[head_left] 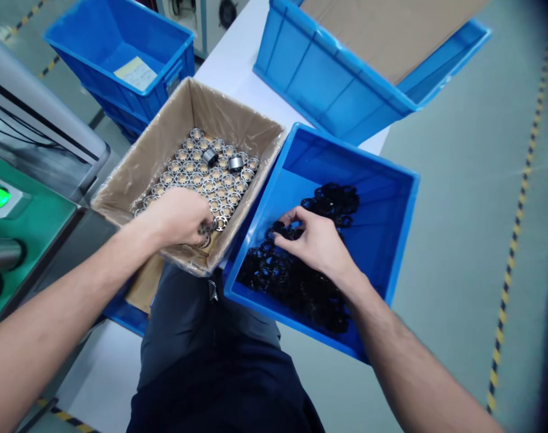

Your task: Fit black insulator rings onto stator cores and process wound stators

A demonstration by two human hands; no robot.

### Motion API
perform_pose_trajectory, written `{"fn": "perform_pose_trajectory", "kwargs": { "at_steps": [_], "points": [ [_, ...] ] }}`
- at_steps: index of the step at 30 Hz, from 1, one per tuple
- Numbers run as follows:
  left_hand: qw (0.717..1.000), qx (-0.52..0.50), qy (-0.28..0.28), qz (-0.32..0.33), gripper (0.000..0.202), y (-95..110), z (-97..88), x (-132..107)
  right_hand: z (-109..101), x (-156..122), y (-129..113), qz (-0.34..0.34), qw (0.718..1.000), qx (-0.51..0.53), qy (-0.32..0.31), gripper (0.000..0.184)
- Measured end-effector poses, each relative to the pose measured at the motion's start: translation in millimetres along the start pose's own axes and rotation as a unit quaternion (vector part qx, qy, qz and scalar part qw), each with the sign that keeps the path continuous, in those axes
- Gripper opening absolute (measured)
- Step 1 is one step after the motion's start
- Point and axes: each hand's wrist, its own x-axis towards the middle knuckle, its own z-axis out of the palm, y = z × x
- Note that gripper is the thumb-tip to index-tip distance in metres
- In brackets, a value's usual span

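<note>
My left hand (179,216) is inside the cardboard box (134,174), fingers curled and pinching a metal ring (211,227) at the near end of the packed layer; the ring is partly hidden, so I cannot tell which way its axis points. The box is lined with clear plastic film and holds metal rings (206,174) of silvery finish, round, standing bore-up in close rows; two darker rings (222,160) lie tipped on their sides on top of the layer. My right hand (316,243) is in the blue bin (391,204) just beside the box, fingers bent and pressed down on black rings (292,276), which lie in a loose, matte, tangled heap along the bin's near and middle floor, pointing no common way. The bin is smooth moulded plastic, rectangular. Both containers rest at the edge of the white desk (229,66). Farther back on it stands a second blue bin (341,78) covered by a flat cardboard sheet (391,30). A third blue bin (121,54), left, holds a paper slip (136,73).
</note>
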Motion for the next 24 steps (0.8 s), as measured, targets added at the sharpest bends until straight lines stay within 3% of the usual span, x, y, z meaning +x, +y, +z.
{"fn": "perform_pose_trajectory", "kwargs": {
  "at_steps": [2,3,5,8,9,11,14,16,21,24],
  "points": [
    [0.984,-0.132,0.122,-0.017,0.017,-3,-4.0,-15,-10,-12,-2,-0.009,0.996,0.088,0.016,0.041],
    [0.953,-0.237,0.188,-0.029,0.021,-1,-3.6,-20,-13,-18,-7,-0.016,0.988,0.151,0.020,0.046],
    [0.844,-0.463,0.264,-0.064,0.028,10,0.4,-26,-14,-26,-22,-0.037,0.958,0.284,0.025,0.046],
    [0.665,-0.690,0.261,-0.120,0.031,40,7.8,-23,-11,-30,-55,-0.079,0.913,0.394,0.072,0.025],
    [0.622,-0.731,0.248,-0.128,0.027,51,10.1,-21,-10,-29,-66,-0.098,0.902,0.409,0.099,0.019],
    [0.576,-0.775,0.228,-0.122,0.023,67,15.5,-16,-7,-22,-84,-0.143,0.885,0.416,0.150,0.019],
    [0.568,-0.787,0.226,-0.086,0.052,81,27.0,-11,1,-8,-100,-0.217,0.873,0.394,0.191,0.024],
    [0.570,-0.784,0.239,-0.062,0.059,84,35.7,-10,9,1,-103,-0.245,0.871,0.378,0.193,0.023],
    [0.585,-0.775,0.235,-0.050,0.049,85,48.7,-17,23,6,-103,-0.237,0.882,0.382,0.145,0.023],
    [0.583,-0.778,0.230,-0.050,0.038,85,48.8,-21,24,2,-104,-0.216,0.871,0.425,0.118,0.051]
  ]
}}
